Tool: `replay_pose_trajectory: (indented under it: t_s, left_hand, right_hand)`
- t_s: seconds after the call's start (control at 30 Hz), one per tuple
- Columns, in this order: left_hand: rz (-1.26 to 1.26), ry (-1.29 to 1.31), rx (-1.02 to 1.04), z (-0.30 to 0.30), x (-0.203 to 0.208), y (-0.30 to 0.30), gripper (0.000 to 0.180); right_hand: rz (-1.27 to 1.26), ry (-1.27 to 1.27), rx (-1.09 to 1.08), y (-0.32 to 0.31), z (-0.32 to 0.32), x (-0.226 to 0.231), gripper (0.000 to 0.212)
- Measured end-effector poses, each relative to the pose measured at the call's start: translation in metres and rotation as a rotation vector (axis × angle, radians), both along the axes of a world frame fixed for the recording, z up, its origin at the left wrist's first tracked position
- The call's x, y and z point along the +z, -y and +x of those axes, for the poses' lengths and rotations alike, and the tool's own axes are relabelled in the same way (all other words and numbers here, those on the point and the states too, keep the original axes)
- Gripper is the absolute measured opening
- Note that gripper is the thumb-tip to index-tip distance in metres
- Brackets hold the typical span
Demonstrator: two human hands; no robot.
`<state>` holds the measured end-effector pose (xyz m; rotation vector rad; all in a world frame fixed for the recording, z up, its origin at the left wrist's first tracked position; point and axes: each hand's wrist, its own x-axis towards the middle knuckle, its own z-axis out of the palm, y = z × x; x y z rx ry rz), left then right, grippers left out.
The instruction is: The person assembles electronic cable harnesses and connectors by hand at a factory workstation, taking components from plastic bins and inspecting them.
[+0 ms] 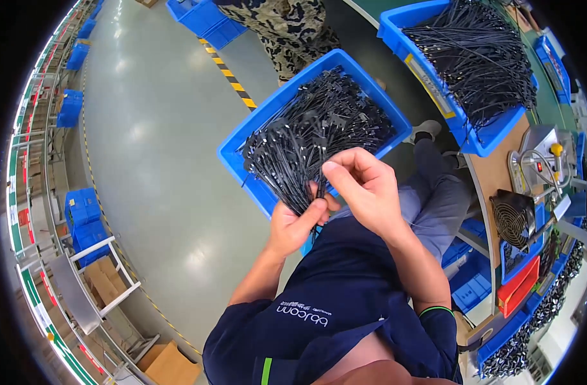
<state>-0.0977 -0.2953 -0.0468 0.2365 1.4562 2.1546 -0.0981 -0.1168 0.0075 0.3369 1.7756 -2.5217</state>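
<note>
My left hand is wrapped around the lower end of a thick bundle of short black cables. The bundle fans up and away over a blue bin. Thumb and forefinger of my right hand are pinched together at the bundle's right side, against a few black cables there. Part of that pinch is hidden behind the thumb. Inside the bin lies a heap of loose black cables with small connectors, some showing shiny metal ends.
A second blue bin full of black cables stands on the workbench at right. Further along it are a black fan and a red tray. A person in camouflage trousers is beyond the bin. Racks and blue crates line the left.
</note>
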Motion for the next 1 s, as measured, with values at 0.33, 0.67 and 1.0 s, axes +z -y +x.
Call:
replay_pose_trajectory:
  t_s: [0.33, 0.67, 1.0]
  left_hand:
    - [-0.115, -0.135, -0.021, 0.003, -0.002, -0.02, 0.016]
    - [-0.098, -0.137, -0.024, 0.005, 0.013, -0.022, 0.014]
    - [-0.12, -0.236, -0.041, 0.004, 0.011, -0.021, 0.018]
  right_hand:
    - [-0.068, -0.001, -0.048, -0.019, 0.012, -0.016, 0.006]
    - [-0.115, -0.065, -0.033, -0.018, 0.014, -0.025, 0.002]
    - [-0.03, -0.139, -0.022, -0.023, 0.015, -0.024, 0.006]
